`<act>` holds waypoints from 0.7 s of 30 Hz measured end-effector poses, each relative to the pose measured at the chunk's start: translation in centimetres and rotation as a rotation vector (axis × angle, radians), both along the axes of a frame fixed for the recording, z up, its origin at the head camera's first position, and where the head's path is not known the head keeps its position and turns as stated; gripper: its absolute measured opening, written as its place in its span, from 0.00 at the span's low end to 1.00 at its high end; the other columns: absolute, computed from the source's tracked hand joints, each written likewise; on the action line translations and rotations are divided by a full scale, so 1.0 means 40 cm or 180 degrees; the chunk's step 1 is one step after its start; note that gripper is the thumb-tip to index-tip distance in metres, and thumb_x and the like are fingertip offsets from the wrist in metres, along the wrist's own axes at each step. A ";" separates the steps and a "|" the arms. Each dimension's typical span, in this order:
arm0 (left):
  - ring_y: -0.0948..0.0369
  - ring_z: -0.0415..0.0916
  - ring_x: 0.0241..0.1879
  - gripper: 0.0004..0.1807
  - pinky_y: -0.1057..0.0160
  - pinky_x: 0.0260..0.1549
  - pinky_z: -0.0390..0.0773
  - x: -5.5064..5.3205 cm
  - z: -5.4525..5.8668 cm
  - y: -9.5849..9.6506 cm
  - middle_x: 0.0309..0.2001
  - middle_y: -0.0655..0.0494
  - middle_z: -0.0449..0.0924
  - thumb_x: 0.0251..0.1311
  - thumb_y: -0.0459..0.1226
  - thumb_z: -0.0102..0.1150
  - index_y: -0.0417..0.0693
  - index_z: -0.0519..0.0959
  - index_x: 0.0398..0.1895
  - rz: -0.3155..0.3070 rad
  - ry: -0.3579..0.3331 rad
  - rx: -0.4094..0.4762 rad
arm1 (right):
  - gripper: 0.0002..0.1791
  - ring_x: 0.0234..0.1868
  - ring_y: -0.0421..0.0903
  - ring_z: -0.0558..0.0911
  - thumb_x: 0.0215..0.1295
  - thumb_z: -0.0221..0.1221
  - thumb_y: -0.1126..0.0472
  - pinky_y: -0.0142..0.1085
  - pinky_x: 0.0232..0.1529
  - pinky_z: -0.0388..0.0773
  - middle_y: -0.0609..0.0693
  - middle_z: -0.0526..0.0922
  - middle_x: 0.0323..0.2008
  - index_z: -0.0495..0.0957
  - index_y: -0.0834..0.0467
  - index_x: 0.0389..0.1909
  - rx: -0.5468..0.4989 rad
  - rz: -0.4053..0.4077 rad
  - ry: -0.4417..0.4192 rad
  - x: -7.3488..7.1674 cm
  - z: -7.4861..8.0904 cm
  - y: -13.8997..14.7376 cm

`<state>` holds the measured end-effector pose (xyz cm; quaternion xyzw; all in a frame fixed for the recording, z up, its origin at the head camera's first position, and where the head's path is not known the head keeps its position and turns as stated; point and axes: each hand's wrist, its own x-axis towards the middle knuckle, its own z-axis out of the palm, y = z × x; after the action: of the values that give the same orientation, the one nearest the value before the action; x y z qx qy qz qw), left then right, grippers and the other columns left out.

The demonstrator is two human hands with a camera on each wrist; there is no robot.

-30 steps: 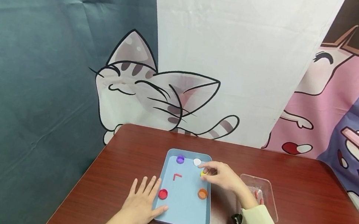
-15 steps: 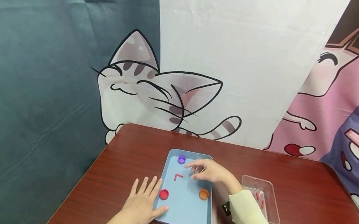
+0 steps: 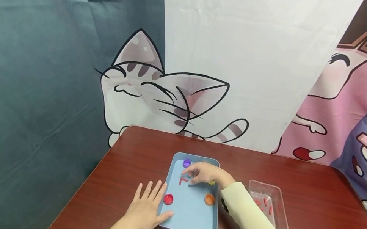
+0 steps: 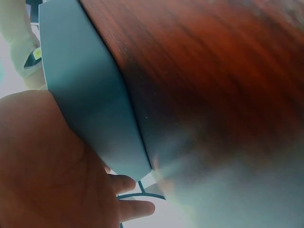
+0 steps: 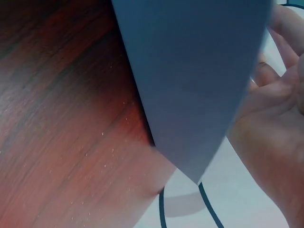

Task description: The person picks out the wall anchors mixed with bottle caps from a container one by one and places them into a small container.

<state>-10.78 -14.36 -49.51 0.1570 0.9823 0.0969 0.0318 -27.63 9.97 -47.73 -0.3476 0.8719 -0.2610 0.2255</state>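
My left hand [image 3: 144,212] lies with spread fingers at the left edge of a light-blue tray [image 3: 191,218], thumb over the rim. Over the upper part of the tray is my right hand [image 3: 206,173], thumb and forefinger bent and apart, with nothing visible between them. Just below its fingertips, two short red sticks [image 3: 183,180] form a corner. A purple round cap [image 3: 186,163] sits at the upper left, a red cap [image 3: 168,199] at the lower left and an orange cap [image 3: 209,199] at the right. A yellow cap [image 3: 211,183] peeks out under the right hand.
To the right of the tray, a clear plastic box [image 3: 277,217] holds several red sticks [image 3: 265,202]. The dark red wooden table [image 3: 123,160] ends at a printed cloth backdrop [image 3: 245,61]. My right forearm passes between the tray and the box.
My right hand has moved left from the yellow cap toward the two red sticks, and it now hides the white cap. My left hand stays at the tray edge.
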 end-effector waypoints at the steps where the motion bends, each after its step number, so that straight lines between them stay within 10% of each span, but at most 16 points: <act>1: 0.38 0.52 0.76 0.51 0.31 0.72 0.45 0.002 0.000 0.001 0.78 0.44 0.57 0.65 0.71 0.45 0.46 0.56 0.80 -0.0002 -0.0002 0.0014 | 0.20 0.41 0.41 0.78 0.61 0.70 0.61 0.37 0.43 0.79 0.46 0.82 0.43 0.85 0.46 0.55 0.0043 -0.0005 0.0005 -0.001 -0.005 -0.004; 21: 0.39 0.52 0.77 0.51 0.32 0.72 0.44 -0.003 -0.003 0.000 0.78 0.45 0.57 0.65 0.71 0.45 0.46 0.56 0.80 0.0001 0.0008 0.0000 | 0.19 0.40 0.38 0.72 0.63 0.69 0.62 0.34 0.41 0.73 0.40 0.73 0.34 0.86 0.39 0.51 0.0585 0.0174 0.0305 -0.014 -0.017 -0.047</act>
<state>-10.90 -14.36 -49.63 0.1569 0.9824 0.0968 0.0305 -28.21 8.10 -48.40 -0.3611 0.8922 -0.1568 0.2215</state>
